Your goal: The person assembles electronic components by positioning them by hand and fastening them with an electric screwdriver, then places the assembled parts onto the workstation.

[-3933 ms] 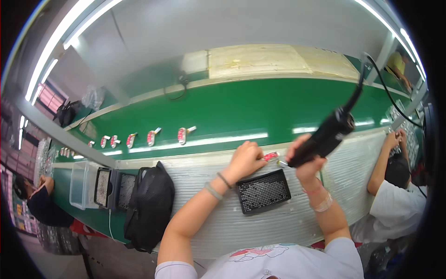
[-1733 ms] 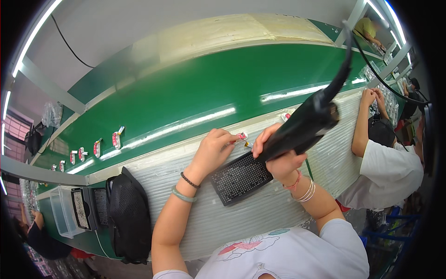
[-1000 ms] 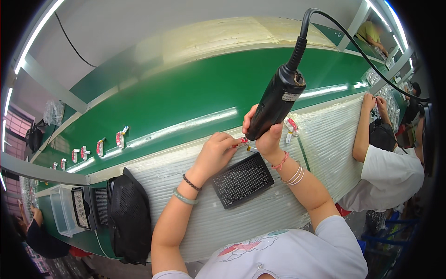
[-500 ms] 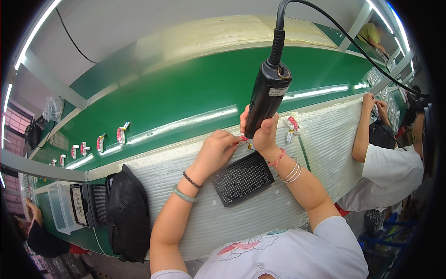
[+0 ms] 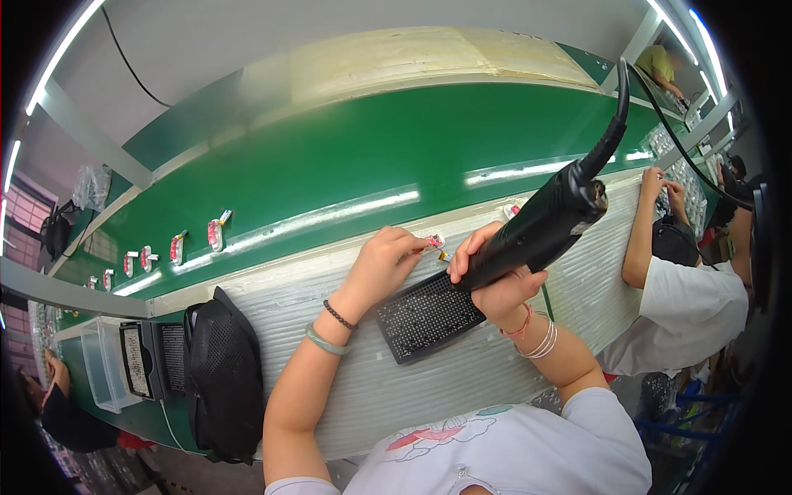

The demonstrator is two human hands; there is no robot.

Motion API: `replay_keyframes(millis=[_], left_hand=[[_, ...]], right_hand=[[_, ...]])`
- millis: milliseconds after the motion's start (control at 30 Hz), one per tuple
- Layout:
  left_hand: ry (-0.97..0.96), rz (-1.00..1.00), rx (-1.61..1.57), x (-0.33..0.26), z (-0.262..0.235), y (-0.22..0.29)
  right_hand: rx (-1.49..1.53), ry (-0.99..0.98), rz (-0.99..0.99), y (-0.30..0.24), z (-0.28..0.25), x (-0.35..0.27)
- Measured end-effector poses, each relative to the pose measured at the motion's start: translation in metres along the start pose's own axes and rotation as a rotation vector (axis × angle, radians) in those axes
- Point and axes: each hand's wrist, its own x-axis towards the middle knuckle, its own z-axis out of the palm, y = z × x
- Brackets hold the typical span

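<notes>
My right hand (image 5: 503, 289) is wrapped round a black corded electric screwdriver (image 5: 536, 227). The tool tilts, its cord end up to the right and its lower end over the black screw tray (image 5: 437, 341). Small metal screws dot the tray's holes. To the left, my left hand (image 5: 386, 262) pinches a small pink-and-white part (image 5: 434, 242) with a short yellow-and-black tab beside it. That part lies at the far edge of the ribbed mat. The screwdriver's bit is hidden behind my right hand.
Several similar pink-and-white parts (image 5: 216, 235) lie along the green bench (image 5: 346, 157). A black mesh bag (image 5: 223, 375) stands left of my left arm, beside a clear plastic bin (image 5: 103, 363). A co-worker's arm (image 5: 639, 235) rests at the right.
My right hand has swung the screwdriver right and toward me, away from the pink-and-white part, and its lower end now lies over the tray. My left hand stays at the part.
</notes>
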Motion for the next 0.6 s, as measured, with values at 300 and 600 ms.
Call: replay_keyframes(millis=[300,600], left_hand=[[0.001,0.005,-0.005,-0.001,0.002,-0.002],[-0.004,-0.02,-0.027,-0.001,0.0,0.001]], right_hand=[[-0.05,-0.022,0.051,0.006,-0.001,-0.008],[-0.069,0.002,0.062,0.012,-0.003,-0.011]])
